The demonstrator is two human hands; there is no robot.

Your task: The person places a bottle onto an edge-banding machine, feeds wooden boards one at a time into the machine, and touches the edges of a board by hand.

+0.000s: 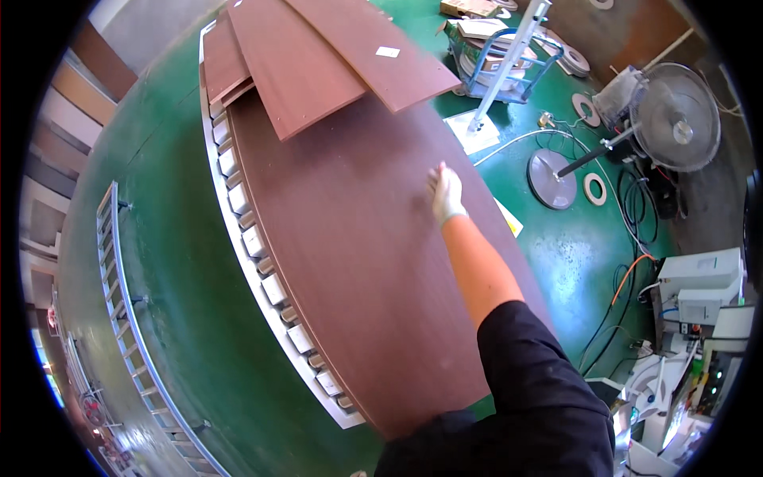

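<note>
My right arm, in a black sleeve, reaches forward over a long brown board [358, 262]. My right hand [447, 193] wears a pale glove that leaves the fingertips bare. It is above the board's right half, near its far right side, fingers loosely bent and nothing visible in them. Whether it touches the board I cannot tell. Two loose brown panels, a middle one [298, 67] and a right one with a white label [381, 56], lie askew across the board's far end. My left hand is out of view.
Under the board runs a pale roller conveyor [256, 241]. A metal roller frame [127, 298] stands on the green floor at left. At right are a blue trolley [509, 75], a pole on a white base [477, 131], a pedestal fan [675, 119], cables [636, 207] and machinery [699, 278].
</note>
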